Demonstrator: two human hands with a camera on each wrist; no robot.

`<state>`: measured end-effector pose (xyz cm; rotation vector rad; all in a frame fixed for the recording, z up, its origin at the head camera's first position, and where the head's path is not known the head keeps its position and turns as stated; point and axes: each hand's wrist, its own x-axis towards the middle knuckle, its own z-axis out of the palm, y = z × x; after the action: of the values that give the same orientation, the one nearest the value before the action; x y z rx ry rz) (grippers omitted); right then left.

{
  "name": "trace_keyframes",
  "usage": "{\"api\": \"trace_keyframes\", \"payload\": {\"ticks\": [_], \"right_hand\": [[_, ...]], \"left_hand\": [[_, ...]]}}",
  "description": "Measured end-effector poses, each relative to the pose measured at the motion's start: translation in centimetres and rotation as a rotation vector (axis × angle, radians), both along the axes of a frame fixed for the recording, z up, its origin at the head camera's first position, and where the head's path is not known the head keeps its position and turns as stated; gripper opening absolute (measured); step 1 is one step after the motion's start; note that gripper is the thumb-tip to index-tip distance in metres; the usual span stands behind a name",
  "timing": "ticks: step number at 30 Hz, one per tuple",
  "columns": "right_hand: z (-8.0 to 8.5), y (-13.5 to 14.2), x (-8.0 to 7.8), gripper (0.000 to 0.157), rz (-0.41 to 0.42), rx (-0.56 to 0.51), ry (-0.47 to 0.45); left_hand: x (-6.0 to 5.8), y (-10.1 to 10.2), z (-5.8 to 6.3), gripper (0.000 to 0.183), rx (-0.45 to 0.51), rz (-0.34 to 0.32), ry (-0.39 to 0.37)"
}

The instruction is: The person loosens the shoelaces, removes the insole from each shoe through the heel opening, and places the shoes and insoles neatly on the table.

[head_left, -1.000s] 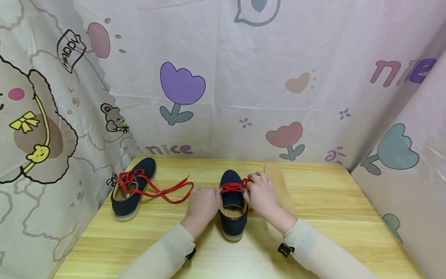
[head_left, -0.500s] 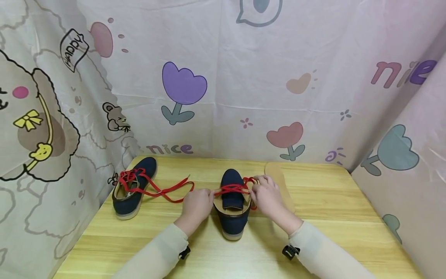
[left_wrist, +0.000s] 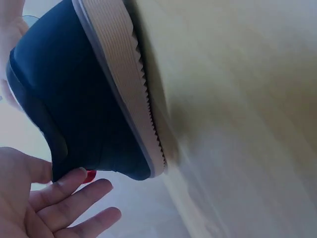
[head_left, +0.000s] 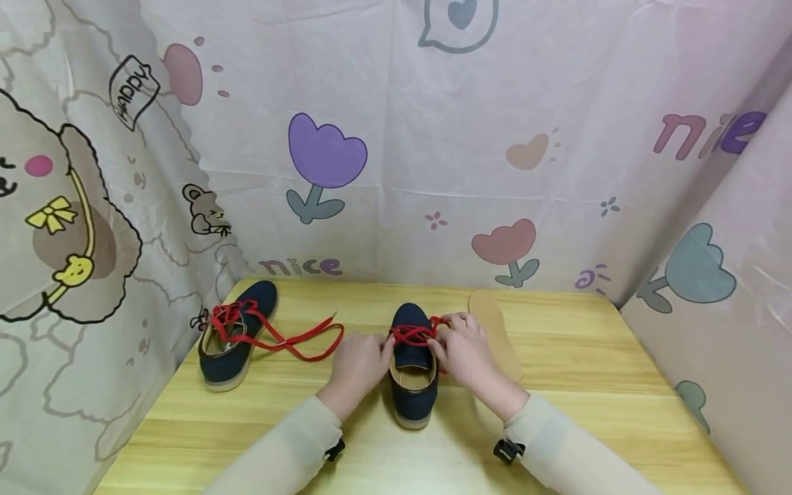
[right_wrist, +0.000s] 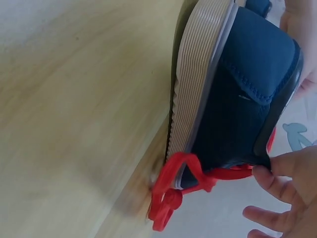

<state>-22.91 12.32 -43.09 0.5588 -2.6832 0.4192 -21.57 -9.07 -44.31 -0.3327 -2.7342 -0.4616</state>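
Observation:
A navy shoe (head_left: 413, 405) stands at the table's middle, toe away from me, with a red shoelace (head_left: 411, 334) crossing over its tongue. My left hand (head_left: 359, 361) pinches the left lacing flap between thumb and index finger; in the left wrist view the other fingers (left_wrist: 79, 208) are spread past the corner of the flap. On the opposite side my right hand (head_left: 464, 347) pinches the right flap's corner, seen in the right wrist view. There, loose red lace (right_wrist: 171, 183) hangs from the shoe front down by the sole.
A second navy shoe (head_left: 225, 364) stands at the left, its long red lace (head_left: 303, 340) trailing toward the middle. A tan insole (head_left: 498, 337) lies right of my right hand. Patterned curtains (head_left: 396, 137) enclose the wooden table (head_left: 588, 385) at the back and sides.
Half a second ago my hands had drawn the flaps apart and widened the shoe's opening. Now both hands are closer together and the opening is narrower again.

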Motion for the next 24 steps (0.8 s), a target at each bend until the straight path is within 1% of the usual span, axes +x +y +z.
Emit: {"api": "trace_keyframes", "payload": {"ticks": [3, 6, 8, 11, 14, 18, 22, 24], "right_hand": [[-0.1, 0.0, 0.0, 0.028, 0.021, -0.013, 0.009], [-0.3, 0.3, 0.1, 0.031, 0.032, -0.026, -0.015], [-0.5, 0.7, 0.1, 0.031, 0.025, -0.036, -0.041], [-0.5, 1.1, 0.3, 0.031, 0.012, -0.036, -0.057], [-0.2, 1.3, 0.6, 0.029, 0.012, -0.032, -0.061], [0.2, 1.3, 1.2, 0.029, 0.018, -0.028, -0.067], [-0.1, 1.2, 1.4, 0.032, 0.02, -0.016, -0.048], [-0.2, 1.1, 1.4, 0.034, 0.027, -0.005, -0.034]], "left_hand": [[-0.3, 0.0, 0.2, 0.037, 0.0, -0.012, -0.015], [-0.7, -0.4, 0.2, 0.044, 0.029, -0.005, -0.031], [-1.1, -0.7, 0.3, 0.045, 0.062, 0.007, -0.037], [-1.9, -1.1, 0.4, 0.038, 0.11, 0.012, -0.041], [-2.7, -1.3, 0.3, 0.029, 0.146, -0.001, -0.058], [-3.8, -1.1, -0.1, 0.029, 0.185, -0.023, -0.106], [-5.2, -0.5, -0.9, 0.03, 0.23, -0.051, -0.134], [-6.1, -0.2, -1.2, 0.03, 0.235, -0.068, -0.148]]}}
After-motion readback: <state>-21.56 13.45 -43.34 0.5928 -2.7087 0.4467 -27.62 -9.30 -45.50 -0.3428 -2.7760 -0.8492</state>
